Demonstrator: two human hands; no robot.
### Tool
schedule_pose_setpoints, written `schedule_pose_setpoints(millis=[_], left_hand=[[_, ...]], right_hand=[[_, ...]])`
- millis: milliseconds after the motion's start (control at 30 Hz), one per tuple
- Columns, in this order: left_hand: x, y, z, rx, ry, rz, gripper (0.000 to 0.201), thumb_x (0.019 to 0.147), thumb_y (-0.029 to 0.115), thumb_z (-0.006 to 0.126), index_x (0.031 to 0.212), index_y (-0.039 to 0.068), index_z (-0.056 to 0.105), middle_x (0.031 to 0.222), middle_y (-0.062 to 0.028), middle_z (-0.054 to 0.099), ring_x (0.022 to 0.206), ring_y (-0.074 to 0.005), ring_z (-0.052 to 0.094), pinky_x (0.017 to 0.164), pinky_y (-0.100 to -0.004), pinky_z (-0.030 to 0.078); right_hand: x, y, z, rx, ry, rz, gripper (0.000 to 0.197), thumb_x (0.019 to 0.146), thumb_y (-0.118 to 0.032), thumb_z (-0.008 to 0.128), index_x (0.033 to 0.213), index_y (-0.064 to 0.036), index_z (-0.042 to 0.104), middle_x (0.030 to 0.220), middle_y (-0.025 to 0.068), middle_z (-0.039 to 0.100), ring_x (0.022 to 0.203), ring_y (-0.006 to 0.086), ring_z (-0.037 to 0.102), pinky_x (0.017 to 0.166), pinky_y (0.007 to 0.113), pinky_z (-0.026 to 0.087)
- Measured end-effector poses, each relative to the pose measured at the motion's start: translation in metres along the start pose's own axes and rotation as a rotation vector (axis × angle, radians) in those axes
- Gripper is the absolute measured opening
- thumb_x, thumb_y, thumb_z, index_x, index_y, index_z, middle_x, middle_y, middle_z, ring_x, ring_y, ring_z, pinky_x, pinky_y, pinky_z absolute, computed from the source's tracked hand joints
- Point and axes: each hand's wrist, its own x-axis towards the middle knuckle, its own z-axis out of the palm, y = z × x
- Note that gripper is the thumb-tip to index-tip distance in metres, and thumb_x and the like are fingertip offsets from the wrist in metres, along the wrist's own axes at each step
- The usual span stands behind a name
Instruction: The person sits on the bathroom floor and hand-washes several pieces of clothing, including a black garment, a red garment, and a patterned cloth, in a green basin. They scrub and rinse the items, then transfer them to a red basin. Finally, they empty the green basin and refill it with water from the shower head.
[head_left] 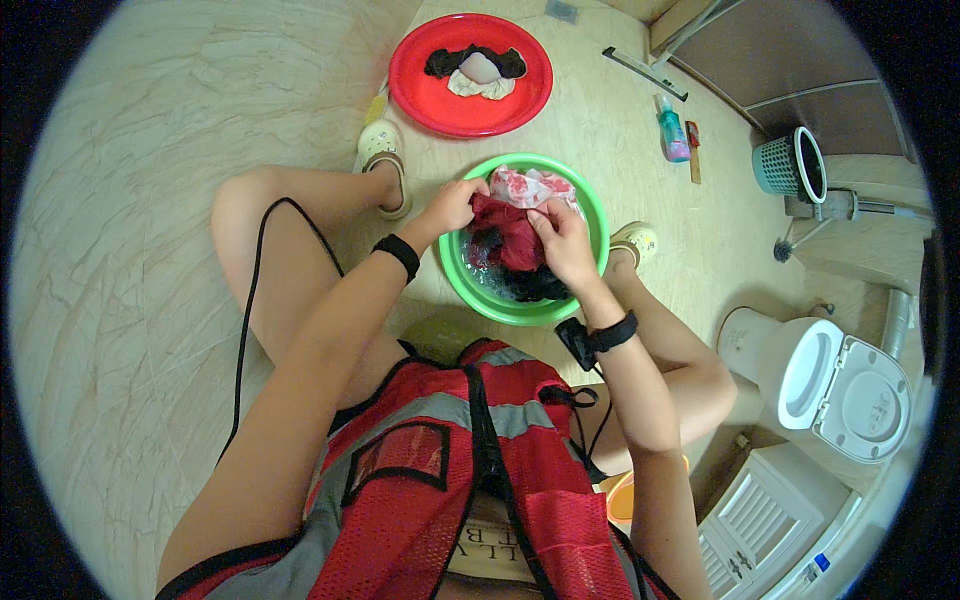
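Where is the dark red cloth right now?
In the head view, the dark red cloth is near the upper centre, pinched between the left hand and right hand, over the round green basin.

Red cloth (512, 243) partly hides black cloth (540, 287) — orange container (621, 500), too, mostly hidden.

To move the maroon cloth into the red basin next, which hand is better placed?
Probably the left hand: both hold the maroon cloth, but this one looks nearer the red basin than the right hand.
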Motion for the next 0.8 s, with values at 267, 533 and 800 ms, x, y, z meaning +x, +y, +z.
schedule_pose_setpoints(millis=[267,533,800], left_hand=[[-0.009,-0.014,0.031,0.283,-0.173,-0.154,0.022,0.068,0.0,0.049,0.088,0.001,0.058,0.097,-0.0202,0.059,0.091,-0.0359,0.055,0.077,-0.0431,0.044],[-0.029,-0.055,0.111,0.736,-0.579,-0.115,0.036,0.086,0.013,0.042,0.12,0.002,0.048,0.137,-0.0115,0.036,0.129,-0.0335,0.026,0.107,-0.0451,0.019],[-0.023,-0.087,0.152,0.761,-0.716,-0.319,0.029,0.087,0.018,0.043,0.11,0.012,0.059,0.114,-0.0093,0.057,0.109,-0.0235,0.051,0.095,-0.0398,0.033]], right_hand=[[-0.001,0.114,0.032,-0.541,0.065,0.262,0.021,0.083,-0.02,0.052,0.088,-0.0007,0.057,0.083,0.0236,0.061,0.078,0.0392,0.059,0.072,0.047,0.047],[-0.017,0.195,0.111,-1.101,-0.2,0.103,0.065,0.081,-0.018,0.048,0.134,0.0078,0.021,0.141,0.024,0.019,0.129,0.0378,0.025,0.104,0.041,0.025],[-0.01,0.238,0.148,-0.771,-0.445,0.325,0.057,0.082,-0.021,0.05,0.13,0.0035,0.03,0.138,0.018,0.027,0.127,0.0336,0.028,0.098,0.041,0.033]])
